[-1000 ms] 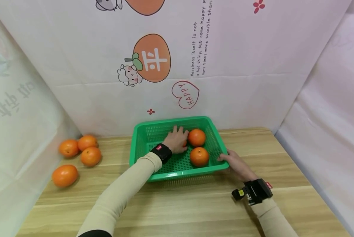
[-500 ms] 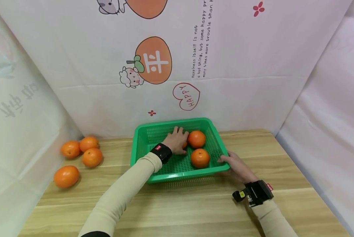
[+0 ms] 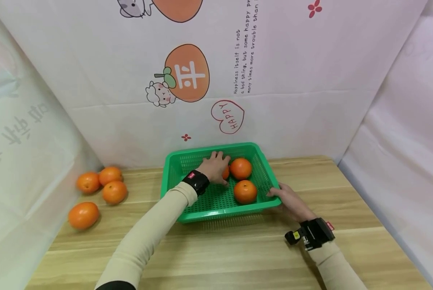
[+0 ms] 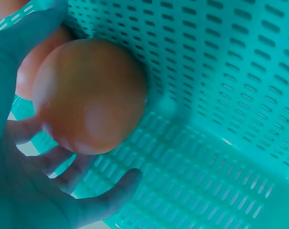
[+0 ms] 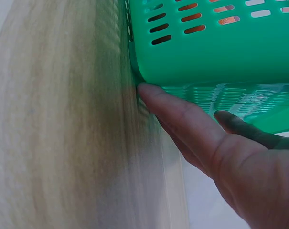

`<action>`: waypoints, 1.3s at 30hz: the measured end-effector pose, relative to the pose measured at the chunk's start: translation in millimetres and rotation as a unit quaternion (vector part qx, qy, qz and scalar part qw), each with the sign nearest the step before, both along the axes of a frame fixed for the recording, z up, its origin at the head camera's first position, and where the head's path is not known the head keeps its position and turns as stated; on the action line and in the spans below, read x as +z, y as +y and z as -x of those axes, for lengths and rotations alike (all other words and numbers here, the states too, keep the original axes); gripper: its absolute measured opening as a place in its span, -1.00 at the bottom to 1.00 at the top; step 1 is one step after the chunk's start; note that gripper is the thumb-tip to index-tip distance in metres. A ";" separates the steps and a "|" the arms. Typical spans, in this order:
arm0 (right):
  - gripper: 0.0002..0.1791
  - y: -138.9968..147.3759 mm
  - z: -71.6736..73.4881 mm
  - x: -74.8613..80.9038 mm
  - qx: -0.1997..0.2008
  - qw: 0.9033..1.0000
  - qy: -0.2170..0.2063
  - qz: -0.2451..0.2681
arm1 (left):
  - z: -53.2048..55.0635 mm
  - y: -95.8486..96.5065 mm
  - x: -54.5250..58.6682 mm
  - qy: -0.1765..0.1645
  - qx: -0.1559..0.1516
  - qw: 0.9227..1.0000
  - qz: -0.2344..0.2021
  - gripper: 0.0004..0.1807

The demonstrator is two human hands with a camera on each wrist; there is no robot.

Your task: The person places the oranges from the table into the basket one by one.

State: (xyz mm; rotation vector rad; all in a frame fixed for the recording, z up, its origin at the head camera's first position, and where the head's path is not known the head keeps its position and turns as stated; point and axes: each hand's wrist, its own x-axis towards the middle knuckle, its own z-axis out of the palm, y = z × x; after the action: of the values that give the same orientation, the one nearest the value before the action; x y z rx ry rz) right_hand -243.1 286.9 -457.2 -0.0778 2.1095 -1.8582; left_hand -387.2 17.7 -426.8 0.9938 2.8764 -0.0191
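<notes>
A green plastic basket [image 3: 216, 213] with slotted walls stands on the table against the back cloth. My left hand [image 3: 213, 167] is inside it, palm down with fingers spread over an orange [image 3: 225, 172] that it partly hides. In the left wrist view that orange [image 4: 94, 98] lies on the basket floor near the wall, some fingers [image 4: 27, 131] beside or touching it, one finger standing clear. Two more oranges, one at the back [image 3: 240, 168] and one in front [image 3: 245, 191], sit to its right. My right hand [image 3: 292, 201] grips the basket's right front corner, thumb over the rim, fingers under the bottom edge.
On the wooden table [image 3: 216, 257], several oranges lie to the left: a group of three [image 3: 114, 192] at the back and a single one [image 3: 83, 215] nearer. White printed cloth [image 3: 281, 121] walls the back and both sides.
My left hand has risen slightly and shifted left, so more of the orange beneath it shows. The right hand keeps its grip on the basket corner. The head view has shifted slightly.
</notes>
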 end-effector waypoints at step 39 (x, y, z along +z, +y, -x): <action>-0.22 -1.7 -2.2 1.5 -0.012 1.000 -0.011 -0.009 | -21.6 -17.9 51.4 -0.018 -0.019 0.998 -0.052 -0.06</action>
State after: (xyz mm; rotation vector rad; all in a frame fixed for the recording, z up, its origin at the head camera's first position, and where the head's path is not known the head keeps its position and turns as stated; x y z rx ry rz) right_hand -240.9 285.3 -455.6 -0.0282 2.1208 -1.8462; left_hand -365.7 -0.2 -375.4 1.0542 2.8519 0.1455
